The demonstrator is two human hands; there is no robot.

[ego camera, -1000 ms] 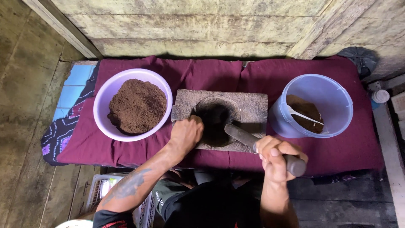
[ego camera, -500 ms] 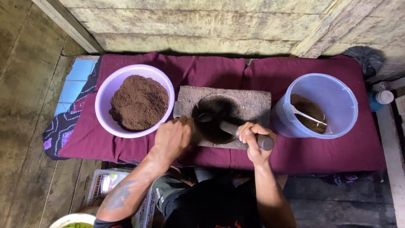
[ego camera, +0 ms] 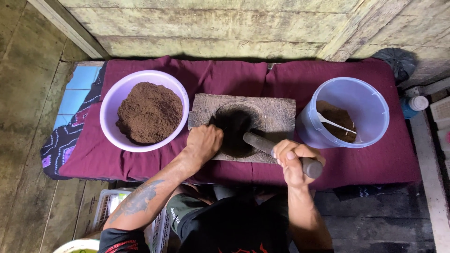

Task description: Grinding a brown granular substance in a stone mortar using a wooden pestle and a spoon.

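Observation:
A rectangular stone mortar block with a round dark hollow lies on a maroon cloth. My right hand grips a dark cylindrical pestle whose tip slants into the hollow. My left hand is closed at the hollow's left rim; its fingers are hidden, so whether it holds something I cannot tell. Left of the block stands a lilac bowl heaped with brown powder.
A translucent blue bucket at the right holds brown powder and a white spoon. A white-capped bottle and a black bag are at the far right. Plank wall behind, a white crate by my knee.
The pestle dipped deeper into the hollow half a second ago and has drawn back toward me again. My left hand stayed at the rim, shifting slightly.

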